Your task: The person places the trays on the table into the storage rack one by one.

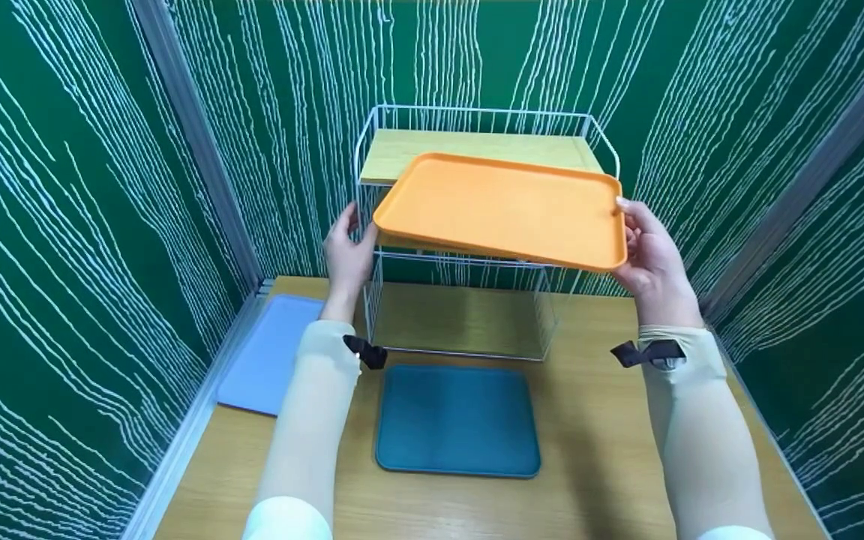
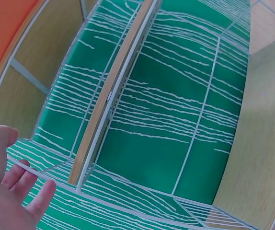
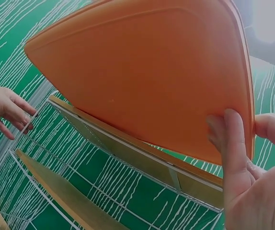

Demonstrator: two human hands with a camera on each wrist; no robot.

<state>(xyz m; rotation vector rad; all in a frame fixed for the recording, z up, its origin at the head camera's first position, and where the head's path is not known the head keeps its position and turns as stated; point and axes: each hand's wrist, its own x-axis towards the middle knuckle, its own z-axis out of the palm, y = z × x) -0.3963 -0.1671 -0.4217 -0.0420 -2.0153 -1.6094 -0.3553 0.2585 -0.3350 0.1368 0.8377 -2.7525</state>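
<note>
An orange tray (image 1: 507, 210) tilts in front of the top shelf of a white wire rack (image 1: 481, 111). My right hand (image 1: 653, 251) pinches its right rim, the thumb on top and the fingers beneath, as the right wrist view shows with the tray's underside (image 3: 142, 81). At the rack's left side, my left hand (image 1: 349, 251) is by the wire frame, near the tray's left corner. The left wrist view has that hand's fingers (image 2: 39, 199) loosely spread, with a wire crossing them. Whether the left thumb touches the tray cannot be made out.
A teal tray (image 1: 458, 420) lies on the wooden table (image 1: 597, 450) in front of the rack. A light blue tray (image 1: 263, 356) lies at the left, partly behind my left forearm. Wooden boards form the rack's shelves (image 1: 462, 319). Green walls with white lines surround the table.
</note>
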